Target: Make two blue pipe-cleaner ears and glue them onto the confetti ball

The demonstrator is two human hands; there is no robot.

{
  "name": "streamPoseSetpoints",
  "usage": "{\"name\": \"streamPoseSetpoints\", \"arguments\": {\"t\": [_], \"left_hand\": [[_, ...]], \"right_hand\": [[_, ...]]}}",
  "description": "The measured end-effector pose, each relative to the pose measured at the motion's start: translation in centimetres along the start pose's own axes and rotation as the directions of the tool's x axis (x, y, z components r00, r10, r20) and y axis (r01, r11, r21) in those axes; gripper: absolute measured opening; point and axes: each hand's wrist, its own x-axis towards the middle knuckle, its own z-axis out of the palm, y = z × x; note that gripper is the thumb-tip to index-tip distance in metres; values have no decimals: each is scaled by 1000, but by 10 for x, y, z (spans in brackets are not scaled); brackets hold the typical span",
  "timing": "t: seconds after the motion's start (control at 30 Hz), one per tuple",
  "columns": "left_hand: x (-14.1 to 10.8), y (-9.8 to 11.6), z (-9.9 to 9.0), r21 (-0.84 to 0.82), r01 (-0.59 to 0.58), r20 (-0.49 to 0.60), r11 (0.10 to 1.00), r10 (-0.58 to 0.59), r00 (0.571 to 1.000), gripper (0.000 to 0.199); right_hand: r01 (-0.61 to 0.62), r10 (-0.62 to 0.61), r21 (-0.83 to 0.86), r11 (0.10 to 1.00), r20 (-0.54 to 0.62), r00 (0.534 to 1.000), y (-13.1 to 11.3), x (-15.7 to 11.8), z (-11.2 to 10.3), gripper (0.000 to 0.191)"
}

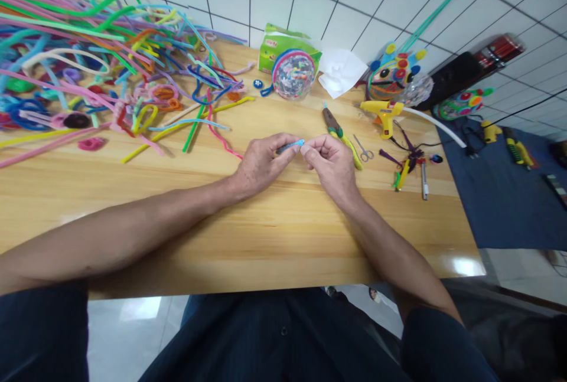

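Note:
A short blue pipe cleaner piece [292,146] is held between both hands above the middle of the wooden table [283,240]. My left hand [264,163] pinches its length between thumb and fingers. At its right end, the thumb and forefinger of my right hand [331,165] are closed on the light-blue tip. How the piece is bent inside the fingers is hidden. Just behind my right hand lie pliers with yellow-green handles [349,149] and small scissors [364,150].
A big tangle of coloured pipe cleaners [97,63] covers the left back. Along the wall stand a green packet [277,45], a bead-filled clear ball [295,75], crumpled white paper [341,72] and a decorated figure [392,75]. A yellow glue gun [383,116] and a craft knife [424,180] lie right.

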Motion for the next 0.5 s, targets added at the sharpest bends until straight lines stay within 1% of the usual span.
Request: {"name": "streamPoseSetpoints", "arguments": {"t": [0.17, 0.27, 0.37, 0.5], "left_hand": [[1, 4, -1, -181, 71, 61, 981, -61, 996, 35], [2, 4, -1, -276, 120, 78, 954, -103, 992, 41], [3, 2, 0, -336, 179, 97, 925, -155, 983, 45], [6, 3, 1, -398, 233, 104, 887, -209, 972, 50]], "right_hand": [[26, -26, -17, 1000, -8, 1000, 2, 3, -3, 33], [19, -19, -14, 1000, -17, 1000, 0, 5, -4, 39], [31, -31, -12, 999, -27, 999, -1, 7, -5, 44], [54, -54, -17, 998, -25, 998, -1, 6, -5, 40]]}}
